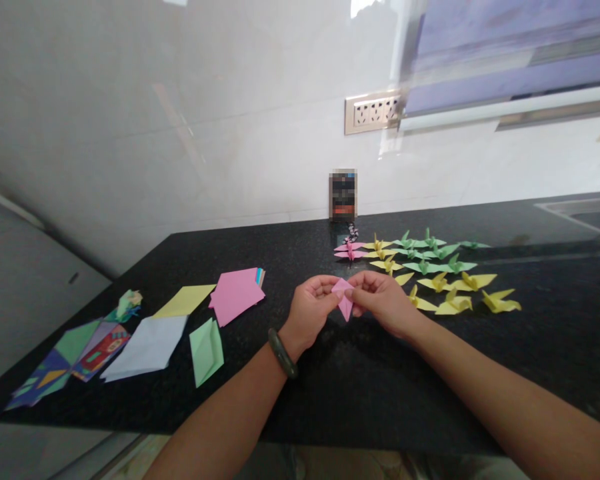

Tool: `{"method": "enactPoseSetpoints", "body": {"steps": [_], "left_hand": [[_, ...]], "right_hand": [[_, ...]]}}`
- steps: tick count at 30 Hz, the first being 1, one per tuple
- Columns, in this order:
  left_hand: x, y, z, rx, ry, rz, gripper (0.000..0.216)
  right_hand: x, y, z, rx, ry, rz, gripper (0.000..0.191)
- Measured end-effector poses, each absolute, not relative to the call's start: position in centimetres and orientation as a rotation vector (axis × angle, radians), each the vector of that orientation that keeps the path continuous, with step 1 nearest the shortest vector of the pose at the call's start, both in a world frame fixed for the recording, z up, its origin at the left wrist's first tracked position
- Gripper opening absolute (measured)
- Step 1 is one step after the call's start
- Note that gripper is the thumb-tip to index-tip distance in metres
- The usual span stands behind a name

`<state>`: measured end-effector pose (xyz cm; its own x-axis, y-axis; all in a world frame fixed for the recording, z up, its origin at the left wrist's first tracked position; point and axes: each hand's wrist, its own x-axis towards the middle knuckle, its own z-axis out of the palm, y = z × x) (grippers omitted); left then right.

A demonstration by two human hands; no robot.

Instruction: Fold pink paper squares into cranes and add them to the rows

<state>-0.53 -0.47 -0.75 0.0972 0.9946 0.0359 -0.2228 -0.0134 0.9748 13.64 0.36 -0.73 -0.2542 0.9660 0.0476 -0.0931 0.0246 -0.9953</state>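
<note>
Pink paper (346,308): likely light, easily creased; grip edges.
Left hand (310,308): fingers pinch nine-o'clock side.
Right hand (386,303): fingers pinch three-o'clock side.

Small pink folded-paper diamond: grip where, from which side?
The small pink folded-paper diamond is probably best pinched at both side edges, left hand from the left, right hand from the right: it is broad across the middle, while its tapered lower tip is free.

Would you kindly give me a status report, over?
Left hand and right hand pinching folded pink paper. Paper roughly diamond-shaped. Yellow origami cranes beyond right hand.
</note>
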Motion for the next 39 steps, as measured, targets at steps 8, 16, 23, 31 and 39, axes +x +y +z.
{"method": "enactPoseSetpoints", "body": {"steps": [8, 16, 23, 31, 39], "left_hand": [[-0.6, -0.5, -0.8, 1.100, 0.962, 1.255, 0.021], [-0.6, -0.5, -0.7, 1.228, 1.030, 1.316, 0.005], [-0.7, -0.5, -0.7, 0.982, 0.965, 1.143, 0.028], [-0.8, -0.5, -0.8, 1.055, 0.976, 1.123, 0.026], [-0.8, -0.6, -0.5, 0.929, 0.911, 1.053, 0.022]], "right_hand": [[13.4, 0.2, -0.5, -0.999, -1.302, 1.413, 0.015], [13.3, 0.3, -0.6, -0.954, -1.218, 1.481, 0.014], [14.0, 0.5, -0.7, -0.979, -1.467, 1.061, 0.006], [14.5, 0.7, -1.0, -0.849, -1.760, 0.597, 0.017], [15.1, 1.0, -0.8, -0.722, -1.926, 0.462, 0.021]]}}
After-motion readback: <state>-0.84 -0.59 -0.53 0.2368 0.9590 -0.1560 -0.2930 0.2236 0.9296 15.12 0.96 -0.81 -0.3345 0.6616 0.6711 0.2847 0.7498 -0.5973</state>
